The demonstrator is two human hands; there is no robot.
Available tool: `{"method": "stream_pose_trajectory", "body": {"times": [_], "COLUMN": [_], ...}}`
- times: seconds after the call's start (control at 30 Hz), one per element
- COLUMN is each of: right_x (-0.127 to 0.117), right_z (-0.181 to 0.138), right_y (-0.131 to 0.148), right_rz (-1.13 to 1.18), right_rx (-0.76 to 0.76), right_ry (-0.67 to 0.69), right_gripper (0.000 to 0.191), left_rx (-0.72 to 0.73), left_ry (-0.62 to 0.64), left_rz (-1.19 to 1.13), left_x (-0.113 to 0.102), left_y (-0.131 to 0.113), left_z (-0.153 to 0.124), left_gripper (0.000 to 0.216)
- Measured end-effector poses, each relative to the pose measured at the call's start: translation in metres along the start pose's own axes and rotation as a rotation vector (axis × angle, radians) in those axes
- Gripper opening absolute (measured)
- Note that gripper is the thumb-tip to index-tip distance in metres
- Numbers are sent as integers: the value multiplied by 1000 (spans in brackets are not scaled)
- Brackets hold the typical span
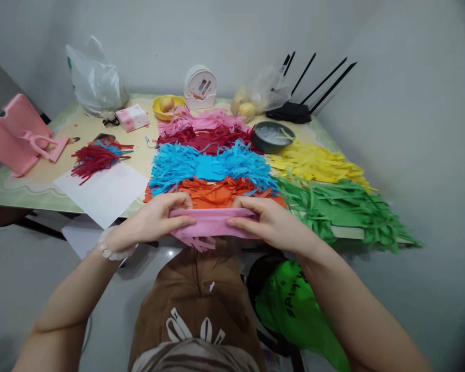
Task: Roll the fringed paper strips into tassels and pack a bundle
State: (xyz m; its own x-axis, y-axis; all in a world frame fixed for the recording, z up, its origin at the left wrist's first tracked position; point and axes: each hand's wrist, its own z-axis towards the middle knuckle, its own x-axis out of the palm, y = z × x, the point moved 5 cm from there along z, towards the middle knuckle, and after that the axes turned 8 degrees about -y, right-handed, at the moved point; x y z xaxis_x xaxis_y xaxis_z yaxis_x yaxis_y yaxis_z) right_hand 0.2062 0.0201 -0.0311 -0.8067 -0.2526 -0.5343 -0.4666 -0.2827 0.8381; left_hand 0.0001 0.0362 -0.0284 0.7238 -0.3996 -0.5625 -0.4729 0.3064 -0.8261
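Observation:
Between my two hands a folded pink fringed paper (213,223) is held level, just in front of the table edge. My left hand (170,214) pinches its left end, and cut strips dangle below there. My right hand (256,217) grips the other end, thumb in front. Directly behind lies orange fringed paper (220,191). Farther back come blue fringed paper (211,166), dark red fringed paper (205,140) and pink fringed paper (205,120). To the right are yellow fringed paper (318,161) and green fringed paper (337,204), the latter overhanging the edge.
At left stand a pink stand (19,137), a white sheet (104,191) and a bundle of cut strips (95,159). A plastic bag (95,77), yellow bowl (158,109), dark bowl (261,142) and black router (290,112) sit farther back. A green bag (298,310) is below.

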Motion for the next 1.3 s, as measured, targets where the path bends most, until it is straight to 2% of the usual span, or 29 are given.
{"method": "stream_pose_trajectory", "body": {"times": [0.17, 0.33, 0.5, 0.6, 0.7, 0.77, 0.8, 0.9, 0.97, 1.1, 1.3], "right_x": [12, 19, 17, 15, 15, 15, 15, 14, 14, 13, 18], "right_z": [-18, -27, -27, -28, -29, -30, -31, -31, -31, -29, -31], "right_y": [-16, -22, -16, -9, -5, -6, -6, -5, -5, -5, -18], "right_rz": [383, 510, 324, 178, 36, -57, -95, -153, -127, -17, 201], "right_rx": [161, 52, -96, -205, -208, -169, -152, -127, -115, -60, 145], "right_ry": [-106, -181, -173, -203, -296, -346, -363, -384, -367, -323, -270], "right_gripper": [16, 12, 16, 18, 20, 8, 5, 22, 17, 4, 18], "left_rx": [-59, -14, 0, 5, 33, 51, 59, 61, 40, -36, -91], "left_ry": [-145, -202, -199, -269, -372, -404, -400, -300, -235, -155, -177], "left_rz": [-228, -478, -437, -309, -143, -68, -42, 18, 18, -155, -278], "left_x": [6, 16, 16, 16, 15, 15, 15, 17, 18, 20, 21], "left_y": [15, 30, 22, 15, 12, 12, 12, 10, 8, 8, 11], "left_z": [-10, -21, -24, -24, -25, -26, -26, -24, -21, -17, -17], "left_gripper": [17, 18, 18, 27, 29, 20, 23, 27, 21, 22, 21]}}
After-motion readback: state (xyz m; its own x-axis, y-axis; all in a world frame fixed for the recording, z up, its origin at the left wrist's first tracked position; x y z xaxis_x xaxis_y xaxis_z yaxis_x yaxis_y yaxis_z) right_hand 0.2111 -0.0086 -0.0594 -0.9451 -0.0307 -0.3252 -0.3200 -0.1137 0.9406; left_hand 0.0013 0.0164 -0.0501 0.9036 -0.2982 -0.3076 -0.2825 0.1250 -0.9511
